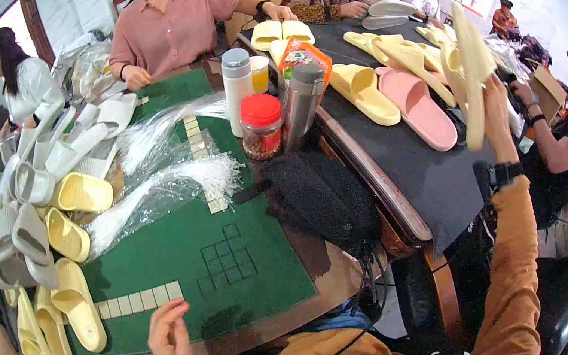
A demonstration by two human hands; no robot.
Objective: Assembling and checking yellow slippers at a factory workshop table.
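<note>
My right hand (pixel 497 113) is raised at the right, gripping pale yellow slippers (pixel 469 80) that stand on end; one is seen edge-on. Below them, on the dark table, lie a pink slipper (pixel 418 108) and a yellow slipper (pixel 365 93). My left hand (pixel 171 342) hovers at the near edge of the green mat (pixel 133 269), with loosely bent fingers and nothing visible in them. Close by at its left, several yellow slippers (pixel 77 305) lie along the table's edge. Grey slippers (pixel 36 236) are heaped behind these.
Bundles of white plastic strips (pixel 166 198) lie on the mat. A white bottle (pixel 239 90), a red-lidded jar (pixel 262 124), a steel flask (pixel 303 105) and a black bag (pixel 322 197) stand between the tables. A co-worker's hand (pixel 277 11) touches yellow slippers (pixel 266 34) across the table.
</note>
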